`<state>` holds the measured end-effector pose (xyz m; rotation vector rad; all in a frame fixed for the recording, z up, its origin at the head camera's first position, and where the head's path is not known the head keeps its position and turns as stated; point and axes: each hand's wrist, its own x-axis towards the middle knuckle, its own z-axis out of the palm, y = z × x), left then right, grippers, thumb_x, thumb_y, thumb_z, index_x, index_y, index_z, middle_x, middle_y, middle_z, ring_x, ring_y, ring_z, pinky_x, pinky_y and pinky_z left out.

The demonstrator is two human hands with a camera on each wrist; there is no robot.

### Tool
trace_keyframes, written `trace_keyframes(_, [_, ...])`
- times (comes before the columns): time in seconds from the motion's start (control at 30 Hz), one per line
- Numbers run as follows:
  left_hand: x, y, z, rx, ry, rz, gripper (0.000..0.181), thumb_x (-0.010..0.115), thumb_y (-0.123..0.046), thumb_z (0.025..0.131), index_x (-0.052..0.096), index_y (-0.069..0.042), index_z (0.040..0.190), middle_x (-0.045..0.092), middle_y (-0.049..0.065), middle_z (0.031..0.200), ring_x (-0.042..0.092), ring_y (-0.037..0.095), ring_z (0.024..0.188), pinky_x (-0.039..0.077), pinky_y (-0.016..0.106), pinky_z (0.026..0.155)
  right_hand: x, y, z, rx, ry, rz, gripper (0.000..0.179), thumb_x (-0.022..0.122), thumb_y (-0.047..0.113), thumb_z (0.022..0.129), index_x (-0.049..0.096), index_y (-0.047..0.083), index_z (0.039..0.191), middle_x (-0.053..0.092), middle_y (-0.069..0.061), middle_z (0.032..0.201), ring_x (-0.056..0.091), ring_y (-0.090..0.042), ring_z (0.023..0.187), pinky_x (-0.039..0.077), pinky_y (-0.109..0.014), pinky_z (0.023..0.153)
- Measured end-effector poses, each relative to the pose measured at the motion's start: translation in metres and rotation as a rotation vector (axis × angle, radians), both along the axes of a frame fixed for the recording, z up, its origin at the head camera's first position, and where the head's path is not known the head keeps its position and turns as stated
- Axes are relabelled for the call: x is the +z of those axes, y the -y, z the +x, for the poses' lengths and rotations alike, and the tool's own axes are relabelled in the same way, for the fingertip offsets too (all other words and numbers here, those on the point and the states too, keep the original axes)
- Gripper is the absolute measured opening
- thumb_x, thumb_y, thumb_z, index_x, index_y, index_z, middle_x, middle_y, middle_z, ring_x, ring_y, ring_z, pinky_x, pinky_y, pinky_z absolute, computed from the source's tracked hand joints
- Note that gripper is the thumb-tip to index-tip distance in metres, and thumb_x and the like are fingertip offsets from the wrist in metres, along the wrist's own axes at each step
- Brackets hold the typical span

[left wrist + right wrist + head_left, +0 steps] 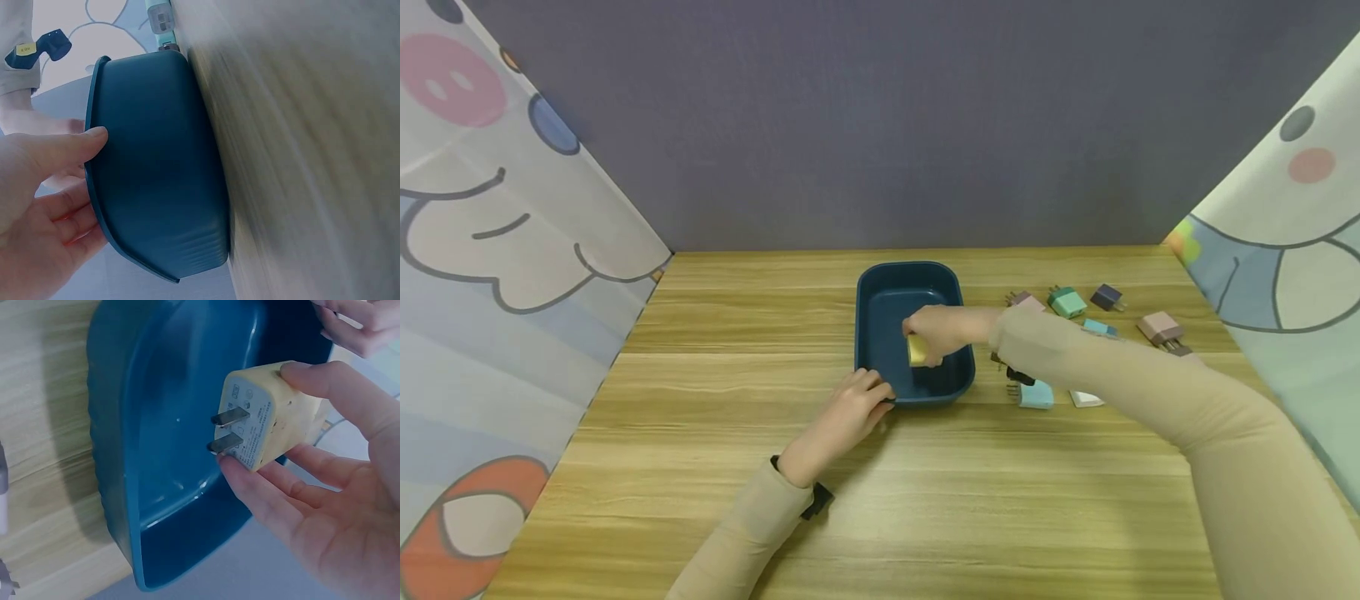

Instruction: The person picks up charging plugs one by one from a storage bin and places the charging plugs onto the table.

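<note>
A yellow charger plug (275, 419) with two metal prongs is pinched between the thumb and fingers of my right hand (942, 327). In the head view that hand is over the inside of a dark blue plastic bin (880, 310). My left hand (853, 400) grips the bin's near left corner. The left wrist view shows its thumb on the outer side of the rim and the fingers on the inner side. No other thing shows inside the visible part of the bin (181, 425).
Right of the bin lie several charger plugs, among them a green one (1067, 302), a dark purple one (1107, 297), a pink one (1160, 327) and a light blue one (1036, 394). My right forearm covers some. A grey partition (880, 125) stands behind the wooden table (737, 333).
</note>
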<state>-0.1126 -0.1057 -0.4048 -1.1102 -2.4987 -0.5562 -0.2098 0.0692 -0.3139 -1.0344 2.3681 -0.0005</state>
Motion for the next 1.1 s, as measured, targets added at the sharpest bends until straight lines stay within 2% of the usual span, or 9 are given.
trace_keyframes(0.03, [0.0, 0.0, 0.0, 0.0, -0.001, 0.002, 0.011, 0.071, -0.007, 0.073, 0.063, -0.009, 0.08, 0.053, 0.001, 0.076, 0.044, 0.013, 0.066, 0.037, 0.023, 0.061, -0.004, -0.003, -0.004, 0.016, -0.007, -0.019, 0.055, 0.068, 0.018, 0.078, 0.045, 0.0, 0.124, 0.05, -0.012, 0.122, 0.05, -0.025, 0.106, 0.044, -0.032, 0.084])
trace_keyframes(0.2, [0.001, 0.0, 0.0, 0.003, 0.005, 0.001, 0.012, 0.072, -0.007, 0.072, 0.063, -0.01, 0.08, 0.053, 0.001, 0.076, 0.045, 0.013, 0.067, 0.038, 0.024, 0.061, 0.001, -0.011, -0.004, 0.001, -0.009, -0.034, 0.055, 0.069, 0.017, 0.077, 0.046, -0.001, 0.123, 0.051, -0.013, 0.12, 0.051, -0.026, 0.105, 0.045, -0.031, 0.081])
trace_keyframes(0.33, [0.001, -0.001, 0.0, 0.01, 0.007, -0.01, 0.011, 0.071, -0.007, 0.073, 0.063, -0.009, 0.08, 0.054, 0.001, 0.077, 0.045, 0.013, 0.067, 0.038, 0.024, 0.062, 0.011, -0.018, 0.003, -0.047, 0.013, -0.041, 0.054, 0.067, 0.011, 0.078, 0.044, -0.002, 0.125, 0.049, -0.013, 0.123, 0.049, -0.026, 0.108, 0.044, -0.032, 0.081])
trace_keyframes(0.67, [0.0, -0.001, 0.0, 0.01, -0.004, -0.013, 0.01, 0.071, -0.007, 0.074, 0.063, -0.009, 0.08, 0.054, 0.001, 0.076, 0.045, 0.013, 0.067, 0.037, 0.023, 0.061, 0.022, -0.038, 0.007, -0.043, 0.024, -0.067, 0.053, 0.065, 0.008, 0.078, 0.044, -0.003, 0.125, 0.047, -0.016, 0.124, 0.048, -0.029, 0.109, 0.044, -0.036, 0.083])
trace_keyframes(0.9, [0.001, -0.001, 0.0, 0.002, 0.003, 0.005, 0.011, 0.072, -0.006, 0.073, 0.063, -0.009, 0.079, 0.054, 0.001, 0.077, 0.046, 0.013, 0.067, 0.038, 0.023, 0.061, 0.027, -0.05, 0.011, -0.088, 0.038, -0.056, 0.053, 0.062, 0.006, 0.079, 0.041, -0.002, 0.127, 0.046, -0.019, 0.125, 0.05, -0.03, 0.105, 0.044, -0.032, 0.075])
trace_keyframes(1.03, [0.0, -0.001, 0.0, 0.0, 0.006, 0.011, 0.011, 0.071, -0.006, 0.073, 0.063, -0.009, 0.079, 0.054, 0.002, 0.077, 0.045, 0.013, 0.067, 0.038, 0.023, 0.061, 0.03, -0.057, 0.014, -0.119, 0.04, -0.05, 0.053, 0.063, 0.006, 0.079, 0.041, -0.002, 0.127, 0.048, -0.02, 0.122, 0.055, -0.022, 0.079, 0.041, -0.029, 0.063])
trace_keyframes(1.1, [0.0, -0.001, 0.0, -0.002, 0.007, 0.015, 0.011, 0.071, -0.005, 0.073, 0.063, -0.009, 0.079, 0.054, 0.002, 0.077, 0.045, 0.013, 0.067, 0.038, 0.024, 0.061, 0.032, -0.061, 0.017, -0.123, 0.017, -0.033, 0.054, 0.064, 0.009, 0.079, 0.042, -0.001, 0.127, 0.048, -0.019, 0.122, 0.054, -0.019, 0.074, 0.039, -0.03, 0.06])
